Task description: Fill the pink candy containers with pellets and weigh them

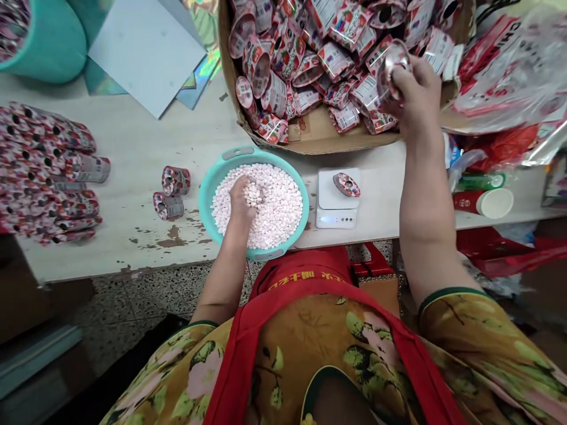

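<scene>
My left hand (241, 198) is in a turquoise basin (203, 203) of small pale pink candies (277, 215), its fingers closed round a scoop of them. At the upper right, my right hand (414, 88) grips a pink printed pouch (392, 59) with a shiny silvery surface, held above a cardboard box (319, 143). Many similar pouches (336, 62) with rounded ends lie jumbled in that box. Between the basin and my right forearm, one more pouch (346, 185) rests on a small white scale (335, 203).
Two pouches (172, 192) stand left of the basin, and a stack of several more (48, 171) lies at the far left. A turquoise bucket (57, 44) and white sheet (148, 53) are behind. Plastic bags (514, 77) and a paper cup (491, 202) occupy the right side.
</scene>
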